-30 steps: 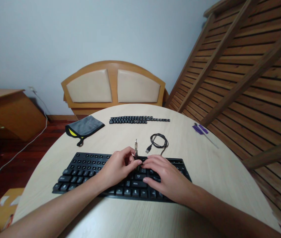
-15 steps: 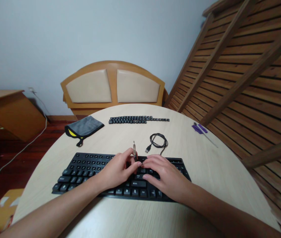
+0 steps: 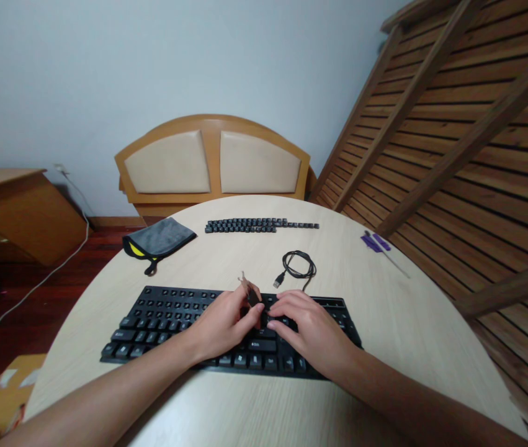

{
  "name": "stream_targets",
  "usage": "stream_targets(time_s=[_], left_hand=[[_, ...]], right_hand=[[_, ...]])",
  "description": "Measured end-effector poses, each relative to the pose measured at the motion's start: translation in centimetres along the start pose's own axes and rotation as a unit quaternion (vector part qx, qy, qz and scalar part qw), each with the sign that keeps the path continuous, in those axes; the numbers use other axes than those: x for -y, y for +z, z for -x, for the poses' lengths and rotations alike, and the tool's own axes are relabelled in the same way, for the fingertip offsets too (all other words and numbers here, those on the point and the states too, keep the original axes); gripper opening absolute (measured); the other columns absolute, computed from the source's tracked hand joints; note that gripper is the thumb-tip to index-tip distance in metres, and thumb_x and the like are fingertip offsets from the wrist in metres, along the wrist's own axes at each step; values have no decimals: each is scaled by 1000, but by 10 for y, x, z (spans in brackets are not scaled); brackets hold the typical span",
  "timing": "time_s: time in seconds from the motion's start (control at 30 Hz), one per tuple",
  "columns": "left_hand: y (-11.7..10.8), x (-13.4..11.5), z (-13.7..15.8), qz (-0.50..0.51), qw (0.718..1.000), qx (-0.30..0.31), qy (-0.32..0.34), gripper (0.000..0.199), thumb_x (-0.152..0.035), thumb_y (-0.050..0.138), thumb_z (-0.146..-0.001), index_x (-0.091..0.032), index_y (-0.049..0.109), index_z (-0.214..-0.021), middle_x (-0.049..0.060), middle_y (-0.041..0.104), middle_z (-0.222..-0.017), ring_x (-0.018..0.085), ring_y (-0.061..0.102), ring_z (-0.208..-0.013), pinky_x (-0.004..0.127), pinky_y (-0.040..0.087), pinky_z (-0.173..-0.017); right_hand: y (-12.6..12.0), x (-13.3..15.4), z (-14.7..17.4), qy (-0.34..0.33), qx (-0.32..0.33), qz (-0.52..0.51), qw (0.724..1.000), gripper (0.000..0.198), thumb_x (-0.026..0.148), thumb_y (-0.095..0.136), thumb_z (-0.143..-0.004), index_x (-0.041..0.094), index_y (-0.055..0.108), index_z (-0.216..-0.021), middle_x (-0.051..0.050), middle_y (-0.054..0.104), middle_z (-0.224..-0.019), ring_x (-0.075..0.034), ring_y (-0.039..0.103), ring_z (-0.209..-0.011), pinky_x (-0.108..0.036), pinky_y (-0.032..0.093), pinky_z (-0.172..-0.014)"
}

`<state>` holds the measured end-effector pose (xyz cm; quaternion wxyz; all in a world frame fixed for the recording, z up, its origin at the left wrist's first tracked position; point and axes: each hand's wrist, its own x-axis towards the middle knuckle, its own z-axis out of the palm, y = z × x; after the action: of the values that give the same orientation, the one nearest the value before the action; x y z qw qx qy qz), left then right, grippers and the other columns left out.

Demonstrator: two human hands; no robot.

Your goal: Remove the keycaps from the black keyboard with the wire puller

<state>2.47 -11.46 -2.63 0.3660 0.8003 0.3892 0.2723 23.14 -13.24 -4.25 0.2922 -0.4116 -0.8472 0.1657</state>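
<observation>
Between the thumb and fingers of my left hand (image 3: 226,320) is a small keycap puller (image 3: 244,282) with a dark body. Its thin wire prongs point up and away from me. My right hand (image 3: 305,323) is beside it, its fingers curled and the thumb drawn in towards them. What lies at those right fingertips is dark and too small to make out. Beneath both hands lies a black keyboard (image 3: 165,338). Its upper left rows show bare key sockets, while keycaps sit in the lower rows. My hands hide the middle of it.
Loose keycaps (image 3: 240,225) stand in rows at the far side of the round table (image 3: 361,397). A coiled USB cable (image 3: 313,267) lies behind the keyboard. A grey cloth (image 3: 164,237) is at the left, and a purple-handled tool (image 3: 371,242) lies near the right edge.
The keycap puller has tipped from upright to leaning left, and its prongs now show. My right thumb has moved up closer to its fingers.
</observation>
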Motion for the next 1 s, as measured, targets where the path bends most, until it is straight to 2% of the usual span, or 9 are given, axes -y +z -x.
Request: stream_targets(time_s=[0.3, 0.5, 0.63, 0.87, 1.0], left_hand=[[1, 0, -1, 28, 1000, -5, 0, 12, -30, 45, -96, -18, 48, -97, 1, 66, -70, 17, 63, -64, 27, 47, -63], [1, 6, -4, 92, 994, -50, -22, 12, -31, 41, -98, -20, 46, -95, -1, 65, -68, 16, 62, -64, 28, 48, -66], [3, 9, -8, 96, 992, -66, -37, 13, -31, 43, -97, -20, 47, -92, -1, 63, -67, 16, 61, -64, 28, 47, -66], [6, 12, -11, 79, 991, -98, -41, 11, -30, 44, -96, -20, 46, -98, 0, 64, -71, 18, 63, -68, 31, 48, -70], [5, 14, -12, 98, 986, -132, -32, 12, -32, 43, -97, -20, 46, -99, 0, 64, -74, 18, 63, -71, 31, 48, -72]], right_hand=[[2, 2, 1, -1, -8, 13, 1000, 6, 15, 67, -86, 16, 65, -92, -7, 69, -95, -23, 62, -97, -38, 51, -89], [0, 3, 0, 58, -5, -14, 998, 5, 20, 61, -91, 18, 62, -96, -5, 68, -96, -20, 65, -90, -34, 52, -82], [-2, 0, -3, 64, -13, -21, 998, 5, 22, 59, -92, 20, 62, -96, -4, 68, -98, -18, 64, -92, -33, 51, -84], [-6, 1, -17, 37, -14, 73, 997, 7, 21, 59, -92, 17, 62, -95, -6, 67, -93, -21, 64, -89, -36, 51, -82], [-6, 4, -31, 63, -23, 66, 996, 6, 21, 57, -92, 18, 63, -93, -5, 68, -92, -20, 65, -86, -34, 51, -78]])
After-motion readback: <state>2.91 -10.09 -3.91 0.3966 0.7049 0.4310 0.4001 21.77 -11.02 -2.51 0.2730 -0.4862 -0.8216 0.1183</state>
